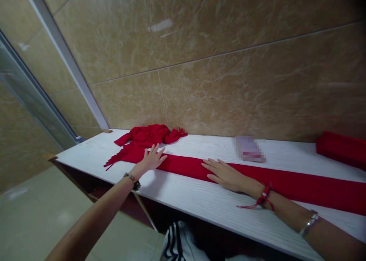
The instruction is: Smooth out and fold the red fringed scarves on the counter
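Note:
A long red scarf lies in a flat band along the white tabletop, running off past the right edge of the view. My left hand rests on it near the fringed left end, fingers spread. Farther right, my right hand lies flat on the same band with its fingers stretched out. Behind my left hand is a crumpled heap of red fringed cloth; whether it joins the flat band cannot be made out. Neither hand grips anything.
Against the tiled wall stands a blurred, pale purple pack. A folded red cloth sits at the back right. The white table has open shelf space below its front edge. A small brown block is at the back left corner.

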Motion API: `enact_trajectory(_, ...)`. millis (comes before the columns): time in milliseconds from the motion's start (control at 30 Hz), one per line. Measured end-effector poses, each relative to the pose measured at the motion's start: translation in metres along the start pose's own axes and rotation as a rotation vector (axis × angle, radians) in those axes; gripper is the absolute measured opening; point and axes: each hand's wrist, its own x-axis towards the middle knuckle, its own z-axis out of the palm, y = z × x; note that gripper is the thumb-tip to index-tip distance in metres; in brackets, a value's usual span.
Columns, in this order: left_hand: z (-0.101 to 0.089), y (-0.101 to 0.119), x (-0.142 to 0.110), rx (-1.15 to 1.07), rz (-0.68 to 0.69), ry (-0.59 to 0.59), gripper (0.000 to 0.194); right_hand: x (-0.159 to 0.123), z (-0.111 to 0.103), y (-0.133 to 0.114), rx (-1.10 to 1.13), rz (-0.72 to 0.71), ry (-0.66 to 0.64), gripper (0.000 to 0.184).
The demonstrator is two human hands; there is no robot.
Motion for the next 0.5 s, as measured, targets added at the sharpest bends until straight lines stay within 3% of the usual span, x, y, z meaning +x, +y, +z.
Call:
enact_trajectory(67, -0.01, 0.05, 0.014, -0.092, 0.145, 0.025, 0.053, -0.001, -0.005, 0.002, 0.01, -0.022, 0.031, 0.054)
enact_trajectory(133, -0.019, 0.098, 0.025, -0.214, 0.257, -0.03, 0.055, -0.003, -0.012, 0.008, -0.002, -0.036, 0.076, 0.052)
enact_trajectory(233, -0.026, 0.15, 0.031, -0.32, 0.367, -0.12, 0.058, -0.01, -0.024, 0.022, -0.054, 0.007, 0.199, 0.044)
enact_trajectory(300, -0.027, 0.168, 0.033, -0.315, 0.389, -0.173, 0.057, -0.022, -0.033, 0.034, -0.093, 0.08, 0.305, 0.037)
enact_trajectory(400, -0.025, 0.175, 0.036, -0.272, 0.377, -0.227, 0.052, -0.052, -0.049, 0.055, -0.12, 0.199, 0.41, 0.032)
enact_trajectory(500, -0.025, 0.174, 0.04, -0.254, 0.368, -0.235, 0.05, -0.096, -0.069, 0.076, -0.154, 0.351, 0.397, 0.032)
